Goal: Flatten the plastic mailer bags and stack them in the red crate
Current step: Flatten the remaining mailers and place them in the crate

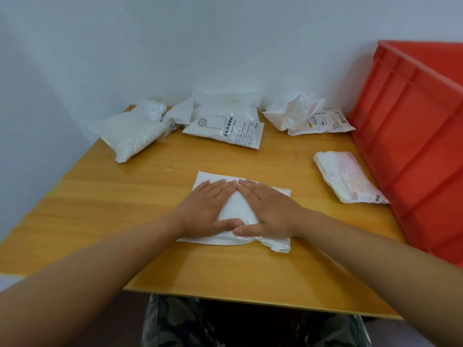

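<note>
A white mailer bag lies in the middle of the wooden tabletop, puffed up in its centre. The left hand and the right hand both press flat on it, fingers straight, index fingertips touching at the far side and thumbs meeting at the near side, so the bulge shows in the triangle between them. Neither hand's grip closes on anything; both palms are spread open. No writing shows on this bag.

Just right of it, near the crate, lies a folded pinkish-white bag with a printed label at its near end, too blurred to read. The red crate stands along the right edge of the tabletop; its inside is hidden from this view.

Along the far edge, by the white wall, lie more bags. A large white bag carries a round logo and black Chinese print, too small to make out. Left of it is a torn white scrap with digits that look like "017", then a stuffed plain bag. To the right, a crumpled bag rests on a flat one bearing a shipping label, unreadable.

Camouflage trousers show below the tabletop's near edge.
</note>
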`<state>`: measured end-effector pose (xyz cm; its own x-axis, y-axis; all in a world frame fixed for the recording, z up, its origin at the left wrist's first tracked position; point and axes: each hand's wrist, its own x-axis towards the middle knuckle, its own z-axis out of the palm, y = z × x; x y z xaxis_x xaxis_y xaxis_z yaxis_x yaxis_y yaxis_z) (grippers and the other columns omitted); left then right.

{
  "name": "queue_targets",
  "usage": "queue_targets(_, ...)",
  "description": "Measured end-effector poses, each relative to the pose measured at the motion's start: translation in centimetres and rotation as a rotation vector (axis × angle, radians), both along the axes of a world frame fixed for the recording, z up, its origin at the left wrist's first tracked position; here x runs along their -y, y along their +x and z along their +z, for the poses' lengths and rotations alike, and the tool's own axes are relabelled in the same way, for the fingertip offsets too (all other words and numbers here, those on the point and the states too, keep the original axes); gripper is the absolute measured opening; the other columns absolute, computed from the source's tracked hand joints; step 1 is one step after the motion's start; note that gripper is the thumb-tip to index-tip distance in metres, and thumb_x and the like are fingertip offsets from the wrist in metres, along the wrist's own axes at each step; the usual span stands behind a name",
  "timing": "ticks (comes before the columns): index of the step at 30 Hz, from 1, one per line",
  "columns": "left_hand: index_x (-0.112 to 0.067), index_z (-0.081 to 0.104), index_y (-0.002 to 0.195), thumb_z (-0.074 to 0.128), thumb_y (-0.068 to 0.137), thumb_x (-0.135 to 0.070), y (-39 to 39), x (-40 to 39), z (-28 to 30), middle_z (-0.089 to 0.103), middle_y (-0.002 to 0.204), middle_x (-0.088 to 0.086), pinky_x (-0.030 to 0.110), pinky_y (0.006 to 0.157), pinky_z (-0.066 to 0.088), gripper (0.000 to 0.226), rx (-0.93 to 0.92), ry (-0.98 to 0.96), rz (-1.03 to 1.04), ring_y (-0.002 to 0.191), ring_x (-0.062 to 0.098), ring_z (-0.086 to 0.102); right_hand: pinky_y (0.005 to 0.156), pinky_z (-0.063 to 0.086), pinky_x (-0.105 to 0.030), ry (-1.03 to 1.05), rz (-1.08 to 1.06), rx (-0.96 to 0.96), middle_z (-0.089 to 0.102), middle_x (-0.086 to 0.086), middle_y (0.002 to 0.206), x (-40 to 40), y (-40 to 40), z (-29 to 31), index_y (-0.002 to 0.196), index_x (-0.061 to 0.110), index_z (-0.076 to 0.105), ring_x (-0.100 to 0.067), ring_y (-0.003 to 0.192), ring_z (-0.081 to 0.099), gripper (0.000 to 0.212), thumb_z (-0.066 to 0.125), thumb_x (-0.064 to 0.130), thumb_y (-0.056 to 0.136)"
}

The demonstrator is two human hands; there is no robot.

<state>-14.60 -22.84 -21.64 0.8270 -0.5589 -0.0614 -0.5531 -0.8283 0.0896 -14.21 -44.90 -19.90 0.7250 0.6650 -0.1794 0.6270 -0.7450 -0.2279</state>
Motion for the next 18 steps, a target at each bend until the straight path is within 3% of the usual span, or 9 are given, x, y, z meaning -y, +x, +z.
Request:
queue_targets(6,-0.014,0.003,0.158,-0.007,0.070,-0.090,0.12,0.08,-0.32,0.002,0.166,0.000,0.034,0.122,-0.005,0.117,-0.002,-0.001,0.000,0.152,0.012,-0.001,0.121,-0.009,-0.027,-0.010,0.003,0.043,-0.007,-0.004,0.167,-0.18,0.07,-0.46,0.158,0.010,-0.005,-0.012,0.152,-0.009,0.122,0.016,0.091,0.069)
queue_targets(13,-0.014,-0.001,0.158,-0.003,0.078,-0.084,0.13,0.13,-0.50,-0.001,0.166,0.000,0.035,0.123,-0.007,0.106,0.008,0.032,-0.010,0.152,0.012,-0.006,0.124,-0.005,-0.033,-0.022,0.006,0.056,-0.007,-0.005,0.167,-0.19,0.04,-0.73,0.158,0.011,-0.006,-0.014,0.152,-0.010,0.121,0.010,0.093,0.071)
queue_targets(18,-0.013,-0.003,0.158,-0.012,0.075,-0.085,0.18,0.19,-0.49,-0.004,0.166,0.001,0.038,0.123,-0.006,0.110,0.010,0.059,-0.016,0.152,0.013,-0.008,0.124,-0.006,-0.034,-0.011,0.003,0.061,-0.008,-0.004,0.167,-0.24,-0.02,-0.95,0.158,0.011,-0.007,-0.013,0.152,-0.012,0.119,0.009,0.092,0.072)
